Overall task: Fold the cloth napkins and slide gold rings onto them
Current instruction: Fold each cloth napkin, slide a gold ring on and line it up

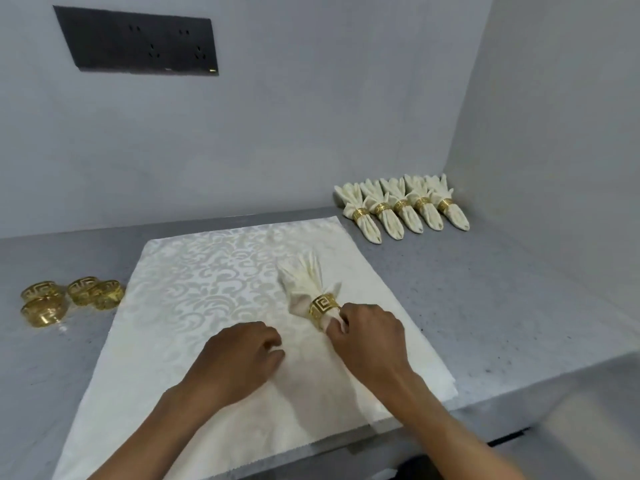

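Note:
A cream folded napkin (304, 278) lies fanned out on a flat patterned cream cloth (194, 292), with a gold ring (323, 308) around its lower part. My right hand (367, 336) grips the napkin's narrow end just below the ring. My left hand (239, 355) rests on the flat cloth to the left, its fingers loosely curled and holding nothing. Several loose gold rings (71, 299) sit on the counter at the far left.
Several finished napkins with gold rings (403, 206) lie in a row at the back right by the wall corner. A black socket panel (138, 43) is mounted on the back wall. The grey counter's front edge (519, 386) runs along the lower right.

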Action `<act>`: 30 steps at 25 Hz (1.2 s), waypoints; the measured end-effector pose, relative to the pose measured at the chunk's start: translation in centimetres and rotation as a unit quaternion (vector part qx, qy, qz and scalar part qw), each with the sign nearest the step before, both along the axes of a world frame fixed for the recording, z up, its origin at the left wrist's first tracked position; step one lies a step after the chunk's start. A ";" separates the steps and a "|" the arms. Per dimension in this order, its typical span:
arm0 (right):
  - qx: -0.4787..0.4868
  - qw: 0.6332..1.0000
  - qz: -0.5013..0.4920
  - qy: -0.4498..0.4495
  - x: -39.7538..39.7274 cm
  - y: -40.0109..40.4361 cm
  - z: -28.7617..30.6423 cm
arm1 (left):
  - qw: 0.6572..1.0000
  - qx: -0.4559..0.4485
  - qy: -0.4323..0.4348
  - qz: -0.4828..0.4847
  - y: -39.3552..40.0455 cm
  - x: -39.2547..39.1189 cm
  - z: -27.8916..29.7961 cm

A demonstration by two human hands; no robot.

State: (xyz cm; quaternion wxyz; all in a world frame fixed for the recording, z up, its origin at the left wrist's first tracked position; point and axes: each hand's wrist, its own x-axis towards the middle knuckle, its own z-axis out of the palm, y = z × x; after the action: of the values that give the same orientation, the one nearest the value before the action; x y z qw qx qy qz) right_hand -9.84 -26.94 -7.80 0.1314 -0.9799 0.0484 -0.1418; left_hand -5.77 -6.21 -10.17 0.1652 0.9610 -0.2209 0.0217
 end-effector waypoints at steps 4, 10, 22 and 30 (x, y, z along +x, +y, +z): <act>-0.002 0.995 -0.067 -0.079 2.8 -8.2 1.2 | 0.995 0.091 0.036 0.014 -0.4 1.9 -2.8; -0.017 0.989 -0.106 -0.100 8.3 -14.4 0.0 | 0.994 0.102 0.019 0.043 0.5 2.0 -4.2; 0.008 0.986 -0.166 0.015 11.0 -13.2 -3.2 | 0.995 0.089 0.021 0.045 0.4 2.1 -4.1; 0.022 0.965 0.262 -0.009 -0.3 -3.6 -4.1 | 0.997 0.055 -0.020 0.042 1.4 1.4 -2.5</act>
State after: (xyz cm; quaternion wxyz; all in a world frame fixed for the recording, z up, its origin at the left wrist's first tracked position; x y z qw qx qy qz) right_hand -10.17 -30.57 -11.94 0.1862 -0.9538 -0.2084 -0.1103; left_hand -4.41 -4.80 -12.63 0.1069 0.9763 -0.1847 0.0357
